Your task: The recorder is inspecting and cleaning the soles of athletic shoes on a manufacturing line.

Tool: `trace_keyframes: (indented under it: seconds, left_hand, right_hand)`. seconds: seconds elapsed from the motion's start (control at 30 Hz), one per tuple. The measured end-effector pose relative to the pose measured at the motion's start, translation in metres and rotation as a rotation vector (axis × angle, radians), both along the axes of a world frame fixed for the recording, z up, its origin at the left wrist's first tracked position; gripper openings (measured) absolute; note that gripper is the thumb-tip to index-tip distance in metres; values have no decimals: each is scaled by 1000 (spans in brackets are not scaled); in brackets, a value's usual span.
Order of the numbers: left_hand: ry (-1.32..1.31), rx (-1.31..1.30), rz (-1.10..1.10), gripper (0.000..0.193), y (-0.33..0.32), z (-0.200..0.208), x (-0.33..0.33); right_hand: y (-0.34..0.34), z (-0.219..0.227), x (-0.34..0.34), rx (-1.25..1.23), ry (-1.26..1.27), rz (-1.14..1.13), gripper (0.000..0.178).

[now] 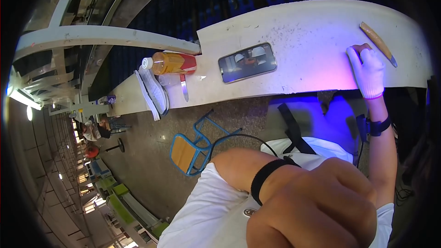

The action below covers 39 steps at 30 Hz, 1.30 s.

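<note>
My right hand (370, 71), in a white glove with bare fingertips showing, rests on the white bench (312, 32) with its fingers curled. Whatever may lie inside those fingers is hidden. Just beyond it lies a knife (377, 43) with a wooden handle and a short blade, apart from the hand. My left hand (317, 202) is bare and raised very close to the camera, a black strap round its wrist. Its back and bent knuckles fill the lower right, and its fingertips are out of sight. A phone (247, 62) with a lit screen lies flat mid-bench.
Left on the bench are a drink bottle (170, 63) lying on its side, a red-handled blade (184, 88) and white shoe soles (152, 93) overhanging the edge. A blue-framed stool (186, 154) stands on the floor. A white metal frame (105, 36) borders the bench's far left.
</note>
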<state>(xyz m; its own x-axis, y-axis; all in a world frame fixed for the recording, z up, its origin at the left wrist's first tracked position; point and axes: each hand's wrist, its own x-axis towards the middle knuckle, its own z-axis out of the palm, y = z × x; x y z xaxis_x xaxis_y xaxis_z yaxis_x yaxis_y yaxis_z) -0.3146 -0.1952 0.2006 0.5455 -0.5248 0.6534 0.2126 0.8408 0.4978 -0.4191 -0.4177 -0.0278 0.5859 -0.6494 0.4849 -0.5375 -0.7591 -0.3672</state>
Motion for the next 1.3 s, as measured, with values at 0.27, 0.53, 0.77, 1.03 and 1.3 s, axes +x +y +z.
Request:
trace_keyframes:
  seconds: [0.27,0.53,0.77,1.03,1.3]
  left_hand:
    - [-75,63,-82,16,5,11,19]
    - [227,66,21,23,-4,19,-9]
    - [290,39,119,20,2,-1,-24]
    - [172,72,116,16,8,-10,-19]
    - [68,-5,84,15,-1,-17,-10]
  right_hand:
    - [0,-1,0,-8,-1,-15,14]
    - [1,0,0,-4,-12,-14,16]
    - [4,5,2,35,-18,-2,16]
    - [4,5,1,74,-19,-2,17]
    - [3,5,2,55,4,-22,17]
